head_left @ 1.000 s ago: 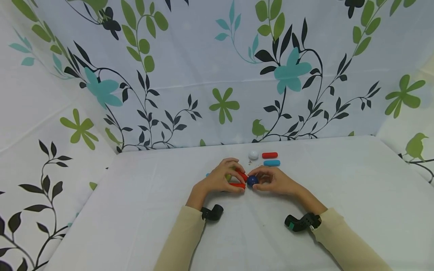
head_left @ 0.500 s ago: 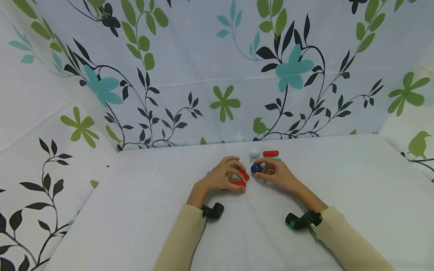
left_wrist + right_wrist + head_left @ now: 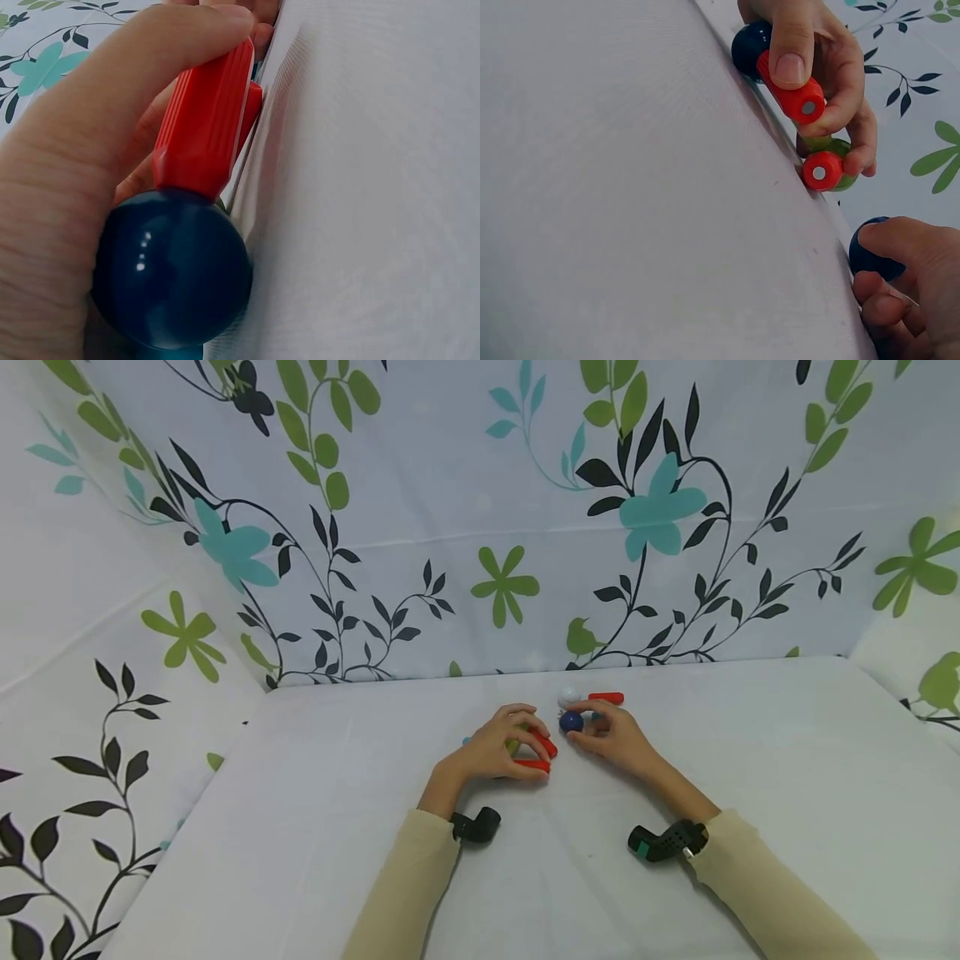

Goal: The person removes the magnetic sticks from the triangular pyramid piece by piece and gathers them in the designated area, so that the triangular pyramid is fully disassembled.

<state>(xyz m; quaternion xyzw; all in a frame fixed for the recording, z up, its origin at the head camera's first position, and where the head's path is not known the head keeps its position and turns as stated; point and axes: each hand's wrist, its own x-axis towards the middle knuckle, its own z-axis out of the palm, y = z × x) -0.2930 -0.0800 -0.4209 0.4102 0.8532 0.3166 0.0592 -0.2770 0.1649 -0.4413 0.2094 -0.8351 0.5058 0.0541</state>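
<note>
My left hand holds a red magnetic rod with the thumb along it, its silver end facing out. At the rod's other end sits a dark blue ball. A second red rod lies under the curled fingers, against a green ball. Beyond the blue ball a bit of light blue shows. My right hand pinches another dark blue ball between thumb and fingers, a little to the right of the rods and apart from them.
Behind the right hand on the white table are a white ball and a loose red rod. A light blue rod is mostly hidden by the right hand. A patterned cloth hangs at the back.
My right hand has drawn the dark blue ball away from the red rods, back toward the white ball, and now covers most of the light blue rod. The left hand keeps its place.
</note>
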